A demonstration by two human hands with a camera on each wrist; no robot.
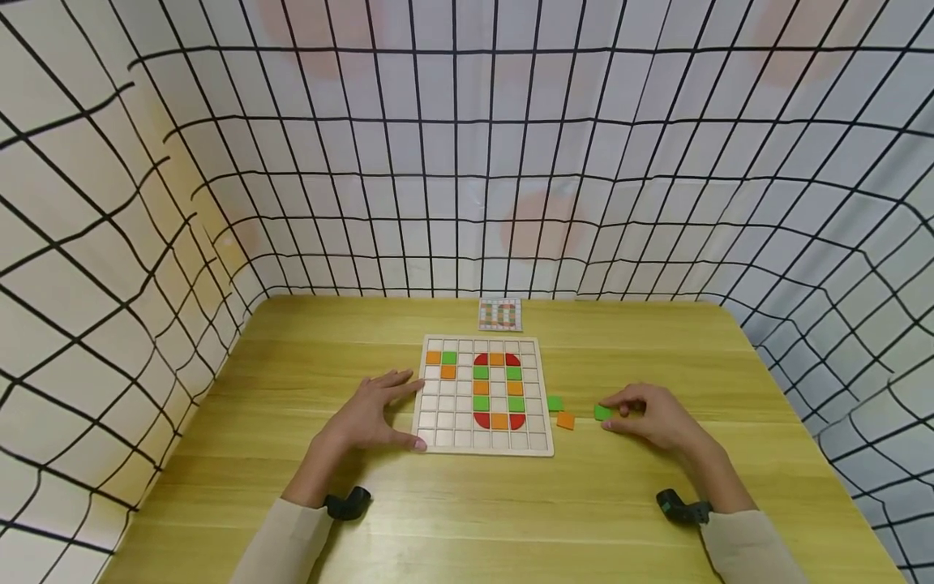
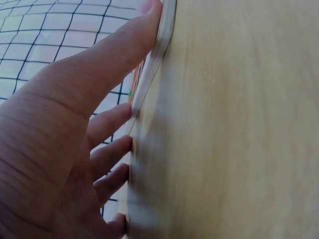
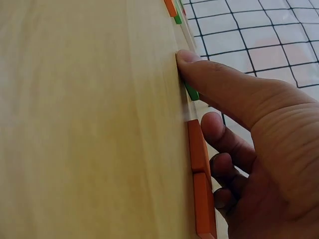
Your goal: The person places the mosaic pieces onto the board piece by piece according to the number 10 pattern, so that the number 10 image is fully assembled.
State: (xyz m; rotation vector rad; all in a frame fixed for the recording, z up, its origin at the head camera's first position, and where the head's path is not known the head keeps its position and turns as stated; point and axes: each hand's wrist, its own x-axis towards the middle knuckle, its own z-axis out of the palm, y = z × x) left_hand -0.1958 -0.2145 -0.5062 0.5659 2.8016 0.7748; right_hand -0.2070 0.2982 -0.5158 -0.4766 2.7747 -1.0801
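The left hand [image 1: 365, 412] rests at the left edge of a white gridded board [image 1: 447, 423], thumb and fingertips touching its rim, fingers spread. On the board, red, orange and green pieces form an oval ring, with an orange tile [image 1: 434, 357] and others at the upper left. Right of the board, the right hand [image 1: 657, 418] pinches a green square tile [image 1: 602, 413] between thumb and index finger, low over the table. Two orange-red tiles [image 3: 198, 147] lie under its other, curled fingers in the right wrist view; the head view hides them.
Another green tile [image 1: 555, 403] and an orange tile [image 1: 565, 420] lie by the board's right edge. Behind the board is a small pattern card [image 1: 500, 315]. The wooden table [image 1: 511, 519] ends at white walls with a black grid.
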